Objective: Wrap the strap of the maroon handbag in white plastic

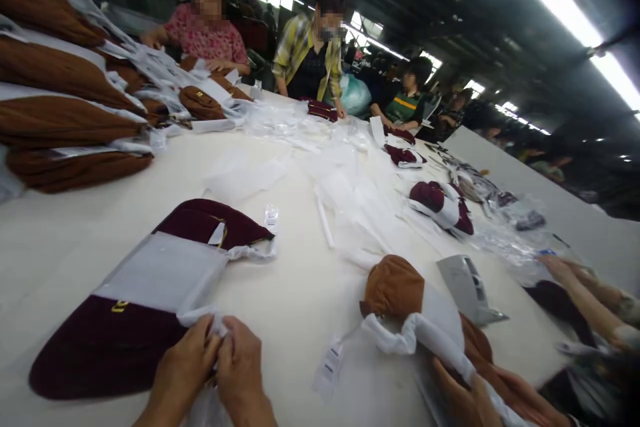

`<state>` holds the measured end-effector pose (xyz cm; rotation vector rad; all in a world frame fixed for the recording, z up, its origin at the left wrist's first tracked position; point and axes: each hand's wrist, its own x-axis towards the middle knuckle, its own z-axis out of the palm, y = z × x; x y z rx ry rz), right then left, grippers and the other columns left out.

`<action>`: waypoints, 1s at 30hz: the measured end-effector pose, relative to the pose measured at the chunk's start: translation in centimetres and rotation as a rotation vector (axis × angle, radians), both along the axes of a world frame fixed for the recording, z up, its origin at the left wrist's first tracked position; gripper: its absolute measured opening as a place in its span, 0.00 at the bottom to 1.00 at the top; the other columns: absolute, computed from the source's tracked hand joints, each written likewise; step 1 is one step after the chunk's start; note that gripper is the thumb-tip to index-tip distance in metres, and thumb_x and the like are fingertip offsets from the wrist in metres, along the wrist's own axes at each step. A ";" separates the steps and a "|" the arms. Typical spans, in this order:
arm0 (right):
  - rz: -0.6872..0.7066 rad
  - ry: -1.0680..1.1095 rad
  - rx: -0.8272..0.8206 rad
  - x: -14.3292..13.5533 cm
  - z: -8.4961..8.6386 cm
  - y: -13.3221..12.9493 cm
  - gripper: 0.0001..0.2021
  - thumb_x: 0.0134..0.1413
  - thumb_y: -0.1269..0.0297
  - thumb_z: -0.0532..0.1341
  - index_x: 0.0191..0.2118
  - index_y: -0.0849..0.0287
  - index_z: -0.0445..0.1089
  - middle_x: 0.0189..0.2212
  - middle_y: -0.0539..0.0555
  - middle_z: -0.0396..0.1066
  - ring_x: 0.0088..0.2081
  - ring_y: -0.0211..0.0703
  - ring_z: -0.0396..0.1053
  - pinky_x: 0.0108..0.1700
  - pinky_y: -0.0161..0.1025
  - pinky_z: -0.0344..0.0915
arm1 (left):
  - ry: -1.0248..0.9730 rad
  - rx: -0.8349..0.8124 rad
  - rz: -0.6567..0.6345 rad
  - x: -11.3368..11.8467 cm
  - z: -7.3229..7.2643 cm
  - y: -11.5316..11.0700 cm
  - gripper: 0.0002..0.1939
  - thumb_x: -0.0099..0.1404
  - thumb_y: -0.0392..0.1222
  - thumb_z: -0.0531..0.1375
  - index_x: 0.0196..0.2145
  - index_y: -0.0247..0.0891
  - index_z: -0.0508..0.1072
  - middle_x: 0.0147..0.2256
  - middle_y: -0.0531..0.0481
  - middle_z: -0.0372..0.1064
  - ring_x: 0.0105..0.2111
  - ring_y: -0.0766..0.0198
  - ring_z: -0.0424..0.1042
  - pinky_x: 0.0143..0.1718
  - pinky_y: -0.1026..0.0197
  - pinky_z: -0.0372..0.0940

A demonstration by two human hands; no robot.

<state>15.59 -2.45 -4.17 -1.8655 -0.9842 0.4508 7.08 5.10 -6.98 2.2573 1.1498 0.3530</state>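
A maroon bag (120, 343) with a yellow mark lies flat on the white table, a band of white tissue paper (160, 270) wrapped round its middle. At its lower right edge, my left hand (187, 363) pinches the white-wrapped strap (203, 312). Close beside it, my right hand (241, 360) grips the same strap, its fingers closed too. The fingertips nearly meet, and the part between them is hidden. From the bag's upper end a clear tag (271, 219) sticks out, next to another stretch of wrapped strap.
Brown wrapped bags (70, 117) are piled at left. On the right, a co-worker's hands (463, 390) hold a brown bag (395, 287) with a white-wrapped strap. A grey dispenser-like object (465, 287) stands behind it. Loose tissue sheets (350, 193) and maroon bags (440, 203) lie farther back; several people work around.
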 end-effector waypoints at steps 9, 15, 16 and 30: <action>0.149 0.050 -0.033 2.4 1.4 -0.7 0.11 0.52 0.61 0.52 0.39 0.58 0.66 0.31 0.50 0.71 0.32 0.39 0.68 0.34 0.33 0.65 | -0.387 -0.300 0.057 0.3 2.9 -0.7 0.12 0.59 0.44 0.51 0.36 0.36 0.69 0.32 0.50 0.70 0.32 0.63 0.69 0.34 0.65 0.62; 0.165 -0.023 -0.121 2.0 -0.6 -0.3 0.15 0.54 0.60 0.47 0.42 0.60 0.64 0.34 0.56 0.70 0.33 0.46 0.68 0.36 0.40 0.62 | -0.275 -0.180 0.147 0.6 2.2 -1.4 0.05 0.57 0.37 0.51 0.27 0.36 0.65 0.24 0.54 0.63 0.25 0.67 0.62 0.28 0.67 0.57; 0.159 -0.039 -0.131 1.5 -0.8 -0.3 0.16 0.55 0.60 0.47 0.43 0.60 0.64 0.34 0.57 0.70 0.33 0.47 0.68 0.35 0.41 0.62 | -0.252 -0.162 0.160 0.7 2.0 -1.3 0.04 0.57 0.35 0.51 0.26 0.36 0.64 0.23 0.54 0.61 0.25 0.67 0.61 0.28 0.66 0.55; 0.214 -0.138 -0.193 2.2 -1.0 -0.5 0.14 0.52 0.59 0.50 0.42 0.55 0.67 0.35 0.52 0.72 0.36 0.43 0.69 0.37 0.38 0.64 | -0.218 -0.133 0.137 0.3 3.8 -1.9 0.03 0.57 0.34 0.51 0.28 0.37 0.64 0.26 0.54 0.61 0.27 0.68 0.61 0.29 0.67 0.55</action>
